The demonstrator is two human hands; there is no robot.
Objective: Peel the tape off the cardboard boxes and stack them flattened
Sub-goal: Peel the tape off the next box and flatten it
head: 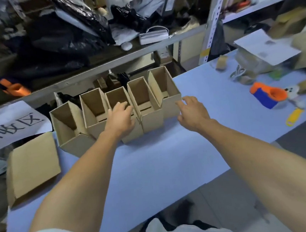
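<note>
Cardboard is the dominant material: we see a row of five open boxes (pixel 114 110) standing upright and side by side at the far edge of the pale blue surface (pixel 161 161), their open tops tilted toward the camera. We take this row as the landmark. The leftmost box (pixel 68 125) leans outward from the others and sits close to the surface's left edge.

Our left hand (pixel 120 117) reaches over the near rim of the middle box (pixel 117 102), fingers relaxed and extended onto the cardboard; the grip is released, not clamped. Our right hand (pixel 192 110) hovers just right of the row's rightmost box (pixel 166 90), fingers spread and slightly bent, grasping nothing; we cannot tell whether the fingertips touch the box wall.

Left of the row, a flattened cardboard piece (pixel 32 167) lies across the surface's left edge. In front of the row, between it and the near edge, the surface shows a wide bare band crossed only by both forearms. Right of the row, well apart, lie an orange and blue tape dispenser (pixel 266 95) and a yellow utility knife (pixel 293 116), the latter near the right-hand edge. Behind the row, a metal shelf rail (pixel 89 73) runs directly along the surface's far edge, with black bags (pixel 63 31) on the shelf above it.
</note>
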